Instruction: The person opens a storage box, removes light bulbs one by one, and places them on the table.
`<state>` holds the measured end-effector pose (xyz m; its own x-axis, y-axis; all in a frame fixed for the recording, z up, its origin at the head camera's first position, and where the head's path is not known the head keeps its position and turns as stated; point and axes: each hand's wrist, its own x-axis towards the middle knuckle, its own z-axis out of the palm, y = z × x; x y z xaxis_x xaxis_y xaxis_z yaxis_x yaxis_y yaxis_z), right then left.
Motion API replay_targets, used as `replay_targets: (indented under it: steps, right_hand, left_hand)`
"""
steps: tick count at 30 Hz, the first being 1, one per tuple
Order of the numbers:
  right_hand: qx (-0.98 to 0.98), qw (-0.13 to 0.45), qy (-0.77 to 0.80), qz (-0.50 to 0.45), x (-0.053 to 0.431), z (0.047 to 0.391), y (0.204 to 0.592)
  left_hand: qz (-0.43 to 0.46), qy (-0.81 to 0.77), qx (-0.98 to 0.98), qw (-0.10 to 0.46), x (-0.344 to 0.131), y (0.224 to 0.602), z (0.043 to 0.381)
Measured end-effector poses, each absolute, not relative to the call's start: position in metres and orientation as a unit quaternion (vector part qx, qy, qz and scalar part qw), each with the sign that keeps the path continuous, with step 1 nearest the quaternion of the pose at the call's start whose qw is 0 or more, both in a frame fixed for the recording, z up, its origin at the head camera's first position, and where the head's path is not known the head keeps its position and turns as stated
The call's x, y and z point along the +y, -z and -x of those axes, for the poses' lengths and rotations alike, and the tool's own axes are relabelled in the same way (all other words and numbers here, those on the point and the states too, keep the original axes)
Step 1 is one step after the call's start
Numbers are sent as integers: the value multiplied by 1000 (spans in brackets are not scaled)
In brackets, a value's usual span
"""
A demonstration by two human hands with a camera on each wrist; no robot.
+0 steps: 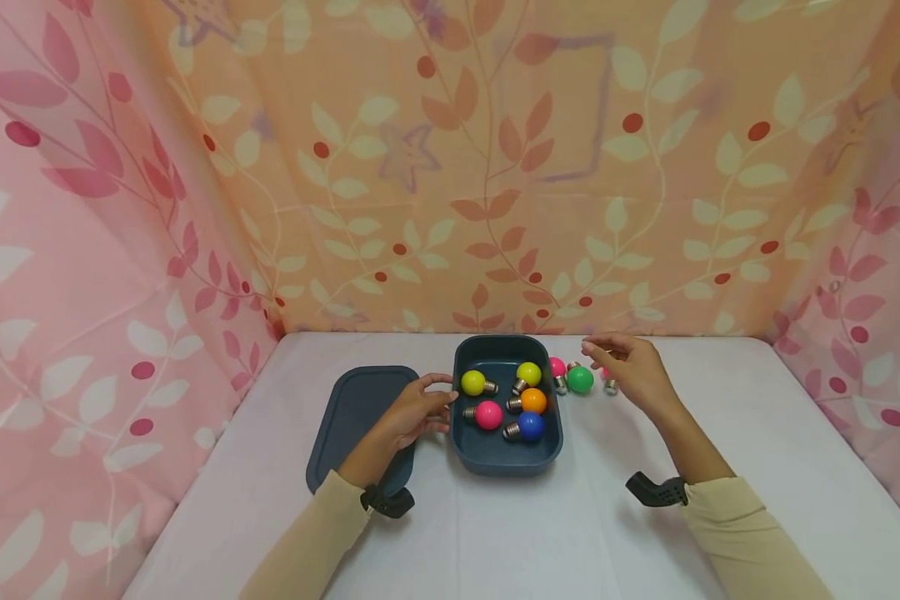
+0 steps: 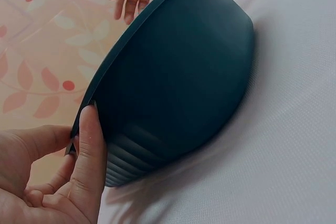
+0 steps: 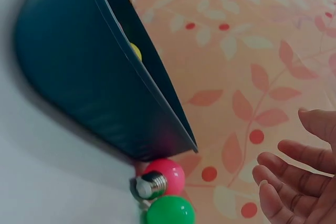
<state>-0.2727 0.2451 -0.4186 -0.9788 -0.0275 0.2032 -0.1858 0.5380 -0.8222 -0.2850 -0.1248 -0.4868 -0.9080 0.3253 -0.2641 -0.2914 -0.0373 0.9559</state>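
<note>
Head view: one dark blue container (image 1: pixel 506 468) on the counter (image 1: pixel 570 533); inside I count five bulbs (image 1: pixel 532 402), two yellow, one pink, one orange, one blue. One matching lid (image 1: pixel 360 417), flat, left of it. To its right, a pink bulb (image 1: pixel 557 367) and a green bulb (image 1: pixel 581 380), plus a third bulb (image 1: pixel 610 387) partly hidden behind the right hand (image 1: pixel 636 367).
Left wrist view: left hand (image 2: pixel 58 198), fingers pinching the container's rim (image 2: pixel 116 51).
Right wrist view: right hand, fingers spread, clear of the bulbs beside the container.

Smooth plastic box (image 1: pixel 506 469), glossy pink bulb (image 3: pixel 174 173) with ribbed metal base (image 3: pixel 157 183), textured cloth (image 2: pixel 294 108)
</note>
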Motion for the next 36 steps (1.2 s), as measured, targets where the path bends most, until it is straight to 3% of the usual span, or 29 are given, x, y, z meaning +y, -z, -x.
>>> replay_targets:
  steps: [21,36]
  right_hand:
    - [-875,6,-461,-146,173,254,416]
    - [-888,-35,-381,-255,136,260,431]
  left_hand:
    - [-13,-727,653,211,-124,490,288]
    - [-13,-726,655,209,-124,490,286]
